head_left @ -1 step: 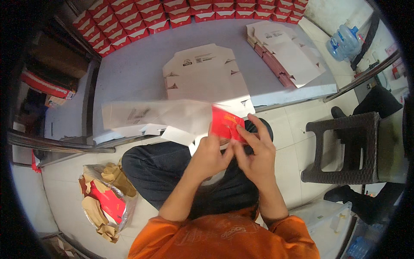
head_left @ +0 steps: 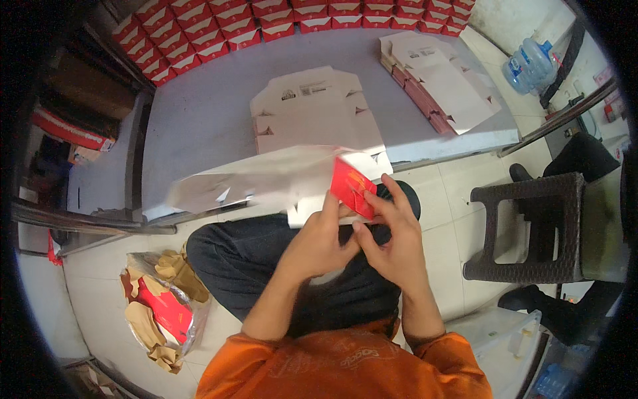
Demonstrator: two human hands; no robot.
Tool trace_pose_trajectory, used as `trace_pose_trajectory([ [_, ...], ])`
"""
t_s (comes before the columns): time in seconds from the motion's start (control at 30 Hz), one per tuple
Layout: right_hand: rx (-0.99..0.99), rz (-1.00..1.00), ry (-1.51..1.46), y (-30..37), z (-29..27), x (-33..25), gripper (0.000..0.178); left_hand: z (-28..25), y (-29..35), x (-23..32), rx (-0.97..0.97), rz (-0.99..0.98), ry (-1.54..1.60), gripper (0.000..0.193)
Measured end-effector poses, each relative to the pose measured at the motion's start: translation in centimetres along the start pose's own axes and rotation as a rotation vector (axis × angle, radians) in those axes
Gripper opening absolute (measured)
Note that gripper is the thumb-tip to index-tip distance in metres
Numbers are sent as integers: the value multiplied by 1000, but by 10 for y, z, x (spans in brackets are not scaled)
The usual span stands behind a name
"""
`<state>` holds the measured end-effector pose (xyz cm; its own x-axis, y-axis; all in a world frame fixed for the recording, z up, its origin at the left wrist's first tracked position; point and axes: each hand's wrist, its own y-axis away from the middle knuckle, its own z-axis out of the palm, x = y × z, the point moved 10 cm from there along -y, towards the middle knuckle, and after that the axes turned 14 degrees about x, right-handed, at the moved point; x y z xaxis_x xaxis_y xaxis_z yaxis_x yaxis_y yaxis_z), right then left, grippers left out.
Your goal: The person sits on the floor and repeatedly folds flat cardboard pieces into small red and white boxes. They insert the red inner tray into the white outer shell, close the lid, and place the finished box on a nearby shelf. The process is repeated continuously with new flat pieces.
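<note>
Above my lap, both hands hold a carton blank (head_left: 279,174), whitish on its inner face, its long part stretching left and blurred by motion. At its right end a red panel (head_left: 350,186) is folded up between my hands. My left hand (head_left: 320,241) grips the lower left of that end, fingers partly hidden behind the card. My right hand (head_left: 397,233) pinches the red panel's right edge, with fingertips on the red face and the thumb below. Just beyond lies a stack of flat carton blanks (head_left: 309,110), white side up.
Another stack of blanks (head_left: 446,76) lies farther right on the grey platform (head_left: 199,120). Rows of red-and-white boxes (head_left: 279,30) line its back. A bag with brown paper and red card (head_left: 166,309) stands at left. To the right are a dark stool (head_left: 488,233) and a water jug (head_left: 531,66).
The blank's long left part has swung and tilted, so its printed patch no longer shows. The red panel has turned to a steeper slant. Both hands stay on the blank.
</note>
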<state>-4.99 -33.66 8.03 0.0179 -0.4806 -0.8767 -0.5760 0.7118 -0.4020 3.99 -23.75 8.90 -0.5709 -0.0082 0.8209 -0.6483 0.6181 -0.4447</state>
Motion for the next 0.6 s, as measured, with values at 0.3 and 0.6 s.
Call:
trace_pose_trajectory([
  [0.3,-476,2,-234,14,37,-36,32,-92,45,12,-15,-374,-24,16],
  [0.6,-748,-121,-50,57,73,-50,53,-91,71,-27,-125,-570,523,11],
])
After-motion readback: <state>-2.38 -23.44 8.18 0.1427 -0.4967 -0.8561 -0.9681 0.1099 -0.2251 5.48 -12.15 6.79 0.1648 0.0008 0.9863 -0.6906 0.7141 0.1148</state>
